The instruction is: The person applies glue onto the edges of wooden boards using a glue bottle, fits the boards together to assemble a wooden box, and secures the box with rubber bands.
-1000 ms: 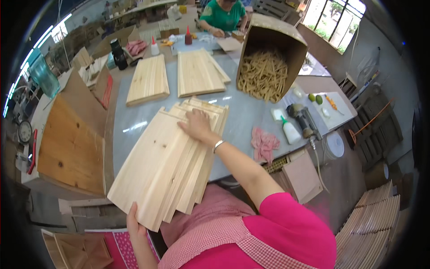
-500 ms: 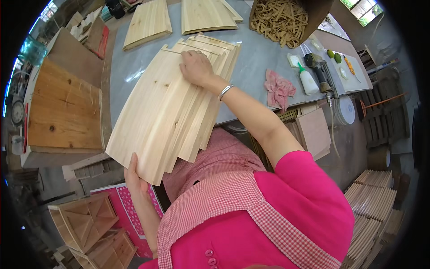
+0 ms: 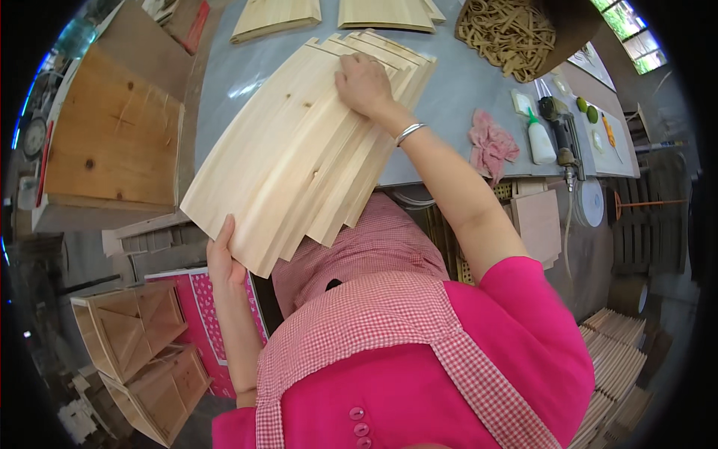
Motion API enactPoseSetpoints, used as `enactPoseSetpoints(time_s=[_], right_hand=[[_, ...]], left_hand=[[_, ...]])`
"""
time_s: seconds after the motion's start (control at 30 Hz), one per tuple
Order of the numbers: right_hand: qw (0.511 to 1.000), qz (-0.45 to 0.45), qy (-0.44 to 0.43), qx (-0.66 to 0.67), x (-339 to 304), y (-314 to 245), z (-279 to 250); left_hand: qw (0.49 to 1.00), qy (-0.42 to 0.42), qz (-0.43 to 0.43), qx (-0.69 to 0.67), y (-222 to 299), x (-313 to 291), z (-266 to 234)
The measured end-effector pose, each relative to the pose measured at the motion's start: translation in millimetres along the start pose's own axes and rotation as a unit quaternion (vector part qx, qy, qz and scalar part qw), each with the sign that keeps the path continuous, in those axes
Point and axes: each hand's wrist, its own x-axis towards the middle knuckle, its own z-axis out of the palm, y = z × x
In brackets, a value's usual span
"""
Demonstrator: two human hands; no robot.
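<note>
A fanned stack of pale wooden panels (image 3: pixel 273 142), each with a groove across its far end, lies slanted on the grey-topped table and juts over its near edge above my lap. My left hand (image 3: pixel 226 258) grips the near left corner of the top panel, thumb on the upper face and fingers hidden beneath. Near the far end, my right hand (image 3: pixel 364 86) is closed over the top panel's right side, fingers bent, with a silver bangle at the wrist. The lower panels show as steps toward the right.
More panels (image 3: pixel 277 16) lie at the table's far side. A box of tan strips (image 3: pixel 505 37) stands far right. Nearer are a pink rag (image 3: pixel 492 146), a green-capped glue bottle (image 3: pixel 540 142) and an air tool (image 3: pixel 562 135). A wooden cabinet (image 3: pixel 112 135) stands left.
The whole view has shifted, so the table and panels sit higher and farther right in the picture. Both hands keep about the same places on the panels.
</note>
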Motion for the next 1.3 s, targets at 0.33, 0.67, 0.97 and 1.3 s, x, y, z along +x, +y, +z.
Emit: enactPoseSetpoints(time_s=[0.33,0.67,0.97,1.3], right_hand=[[1.000,-0.013,0.007,0.014,-3,6,0],[1.000,-0.004,0.017,0.011,4,0,-7],[0.998,-0.014,0.042,0.052,-7,4,-3],[0.983,0.090,0.158,-0.026,-95,120,-94]], left_hand=[[0.999,0.011,0.021,-0.023,-13,-15,12],[0.999,0.026,0.031,-0.006,-8,-8,17],[0.725,0.174,0.477,0.465,19,-25,44],[0.527,-0.194,0.556,0.613,35,64,213]])
